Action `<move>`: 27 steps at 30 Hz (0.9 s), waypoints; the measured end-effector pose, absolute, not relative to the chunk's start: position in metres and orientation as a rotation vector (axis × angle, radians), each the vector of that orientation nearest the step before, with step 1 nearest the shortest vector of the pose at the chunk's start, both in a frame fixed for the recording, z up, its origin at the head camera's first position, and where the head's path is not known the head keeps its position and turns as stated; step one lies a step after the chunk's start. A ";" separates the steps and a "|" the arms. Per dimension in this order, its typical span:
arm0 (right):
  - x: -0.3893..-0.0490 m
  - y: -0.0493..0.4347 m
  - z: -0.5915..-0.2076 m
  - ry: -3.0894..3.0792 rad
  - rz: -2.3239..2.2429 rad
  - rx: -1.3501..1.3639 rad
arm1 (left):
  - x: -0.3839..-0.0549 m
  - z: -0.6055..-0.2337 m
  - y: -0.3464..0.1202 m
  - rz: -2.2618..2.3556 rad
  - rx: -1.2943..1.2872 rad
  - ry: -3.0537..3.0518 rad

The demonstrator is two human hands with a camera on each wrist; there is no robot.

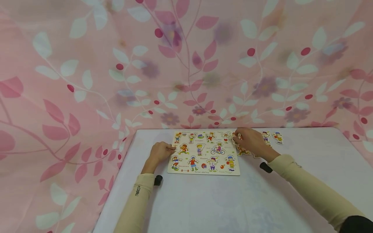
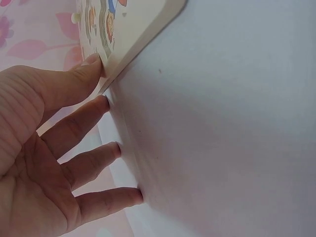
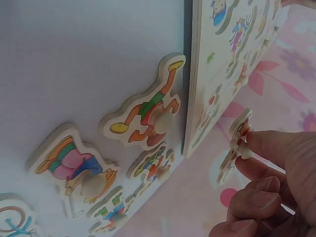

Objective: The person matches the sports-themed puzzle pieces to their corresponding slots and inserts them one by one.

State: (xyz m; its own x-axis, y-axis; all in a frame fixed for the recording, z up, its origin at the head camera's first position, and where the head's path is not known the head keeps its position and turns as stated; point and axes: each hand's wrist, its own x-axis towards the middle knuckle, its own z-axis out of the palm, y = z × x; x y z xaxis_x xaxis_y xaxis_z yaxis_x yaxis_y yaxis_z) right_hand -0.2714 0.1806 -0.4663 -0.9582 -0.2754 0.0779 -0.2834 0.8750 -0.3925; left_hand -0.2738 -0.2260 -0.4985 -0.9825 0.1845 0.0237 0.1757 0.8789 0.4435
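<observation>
A wooden puzzle board (image 1: 175, 173) printed with children playing sports lies near the table's far edge. My left hand (image 1: 161, 152) is at its left side; thumb and index finger pinch the edge of the board (image 2: 143, 24), while the other fingertips touch the tabletop. Over the board's upper right corner, my right hand (image 1: 253, 142) pinches a small wooden figure puzzle piece (image 3: 240, 123) by its round knob. The piece is in the air, tilted, beside the board; its picture is partly covered by the fingers.
Several loose puzzle pieces lie right of the board, among them a running figure (image 3: 148, 113), one in a pink top (image 3: 76, 163) and a blue-capped one (image 1: 278, 138). The white table (image 1: 204, 207) extends toward me. A pink floral cloth (image 1: 186, 64) hangs behind.
</observation>
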 end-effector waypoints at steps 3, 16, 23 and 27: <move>-0.278 0.176 -0.469 -3.014 0.643 0.447 | -0.273 -0.498 -0.227 0.718 0.290 3.024; -0.303 0.159 -0.479 -3.051 0.610 0.452 | -0.272 -0.495 -0.226 0.729 0.284 3.018; -0.308 0.153 -0.488 -3.048 0.565 0.464 | -0.272 -0.496 -0.225 0.736 0.279 3.010; -0.310 0.151 -0.492 -3.053 0.534 0.458 | -0.272 -0.495 -0.226 0.738 0.267 3.004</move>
State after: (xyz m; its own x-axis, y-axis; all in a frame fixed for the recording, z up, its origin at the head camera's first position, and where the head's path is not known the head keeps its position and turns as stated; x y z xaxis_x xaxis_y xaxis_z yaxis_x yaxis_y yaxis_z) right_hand -0.3100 0.1515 -0.4919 -0.9572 -0.2837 0.0581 -0.2866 0.8992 -0.3307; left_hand -0.2720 -0.2257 -0.4951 -0.9845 0.1750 0.0052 0.1575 0.8721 0.4632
